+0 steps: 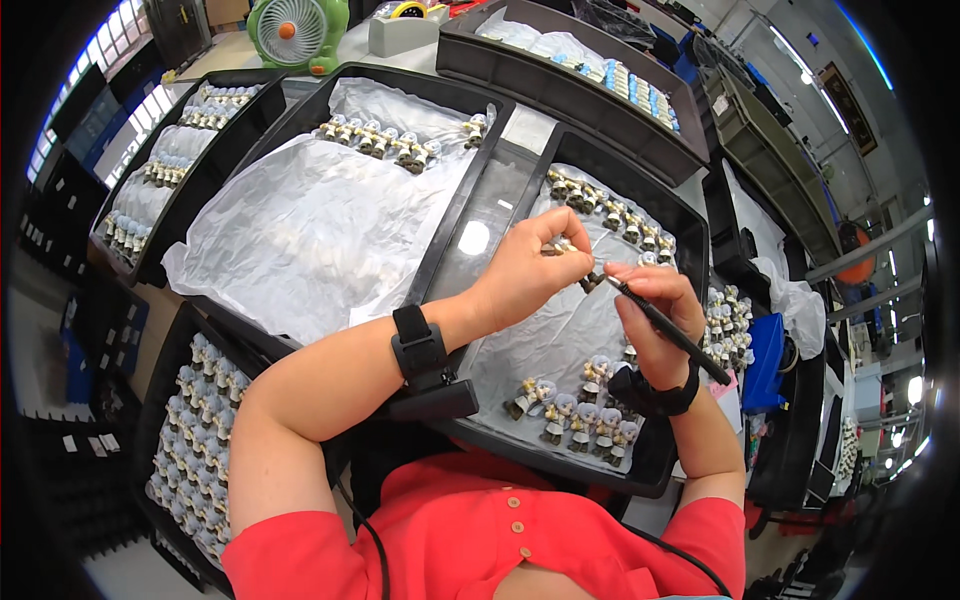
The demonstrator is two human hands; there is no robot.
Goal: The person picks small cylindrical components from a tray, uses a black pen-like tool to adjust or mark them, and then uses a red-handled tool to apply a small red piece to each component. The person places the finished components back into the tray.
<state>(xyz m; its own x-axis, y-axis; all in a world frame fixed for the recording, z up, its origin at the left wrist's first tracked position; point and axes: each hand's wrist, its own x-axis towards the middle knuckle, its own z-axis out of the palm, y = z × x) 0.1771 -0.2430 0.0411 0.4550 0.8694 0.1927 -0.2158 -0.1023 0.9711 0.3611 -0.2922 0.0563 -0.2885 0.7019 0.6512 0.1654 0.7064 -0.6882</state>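
My left hand (535, 270) is closed in a pinch over the right-hand black tray. Between its fingers is a small figurine, mostly hidden, with its dark lower end (592, 283) showing. My right hand (662, 308) grips a slim black-handled craft knife (670, 332), its metal tip pointing left at the figurine. Both hands nearly meet above the white paper lining (510, 350) of the black tray (625, 476). Along the tray's far side stands a row of figurines with pale hair and dark bases (612, 212). A nearer group of figurines (582, 422) sits at its front.
Left of my tray is another black tray (500, 130) lined with paper (300, 245), with figurines at its far end. More filled trays stand at far left, lower left (200, 440) and right. A deep grey bin (460, 55) and a green fan (290, 35) stand behind.
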